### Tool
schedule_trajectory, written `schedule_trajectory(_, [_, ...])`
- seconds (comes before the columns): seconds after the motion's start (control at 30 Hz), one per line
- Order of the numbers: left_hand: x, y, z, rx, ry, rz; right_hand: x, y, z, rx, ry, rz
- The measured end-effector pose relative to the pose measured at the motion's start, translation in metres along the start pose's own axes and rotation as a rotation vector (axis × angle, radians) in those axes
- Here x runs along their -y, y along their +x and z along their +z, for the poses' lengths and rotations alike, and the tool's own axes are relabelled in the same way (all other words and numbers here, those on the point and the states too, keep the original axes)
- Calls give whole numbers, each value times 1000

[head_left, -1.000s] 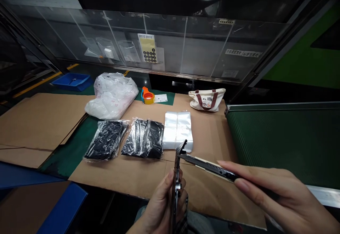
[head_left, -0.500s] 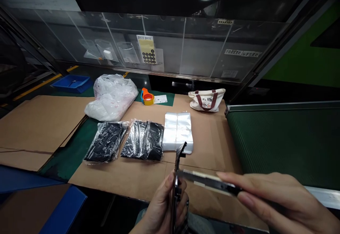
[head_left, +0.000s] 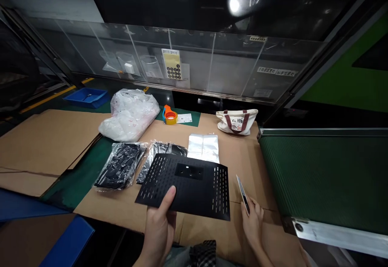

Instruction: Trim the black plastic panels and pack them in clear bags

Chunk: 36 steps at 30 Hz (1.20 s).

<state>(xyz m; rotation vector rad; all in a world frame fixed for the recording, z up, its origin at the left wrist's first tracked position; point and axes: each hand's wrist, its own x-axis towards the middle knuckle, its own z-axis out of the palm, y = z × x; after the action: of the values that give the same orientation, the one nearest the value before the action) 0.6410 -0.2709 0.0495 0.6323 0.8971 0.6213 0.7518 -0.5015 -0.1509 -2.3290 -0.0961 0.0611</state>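
My left hand (head_left: pixel 160 222) grips a thin black panel (head_left: pixel 194 192) by its near edge, thumb on top. The panel lies nearly flat in the air, with rows of slots at both sides and a recessed rectangle near its far edge. My right hand (head_left: pixel 253 221), low over the cardboard to the right, is closed on a slim utility knife (head_left: pixel 243 194) whose tip points away. Behind the panel, partly covered by it, are a stack of clear plastic bags (head_left: pixel 203 146) and a wrapped black bundle (head_left: pixel 148 164). Another wrapped black bundle (head_left: pixel 121 166) lies further left.
A white plastic sack (head_left: pixel 130 113), a tape dispenser (head_left: pixel 170 116) and a cloth bag (head_left: pixel 238 122) stand along the back. A green conveyor (head_left: pixel 327 170) borders the right side. Further left are a blue tray (head_left: pixel 87 97) and cardboard sheets (head_left: pixel 45 146).
The panel has turned from edge-on to broad face up in my left hand. My right hand has drawn back from it with the knife, down and to the right.
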Motion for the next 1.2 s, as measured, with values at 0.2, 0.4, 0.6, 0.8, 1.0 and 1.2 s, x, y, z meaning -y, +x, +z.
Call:
schedule_trajectory(0.2, [16, -17, -14, 8, 48, -180, -6, -13, 6, -4, -27, 24])
schedule_trajectory(0.4, [25, -23, -15, 186, 110, -153, 109, -16, -52, 447, 744, 335])
schedule_trajectory(0.6, [15, -23, -20, 343, -80, -218, 147, -19, -93, 348, 1199, 643])
schedule_trajectory(0.8, [-14, -28, -10, 489, -9, -183, 142, -7, -102, 400, 1295, 739])
schedule_trajectory(1.0, [-16, -23, -16, 520, -9, -250, 159, -13, -103, 467, 1327, 776])
schedule_trajectory(1.2, [-16, 14, -37, 143, 320, -86, 164, -16, -114, 547, 881, 101])
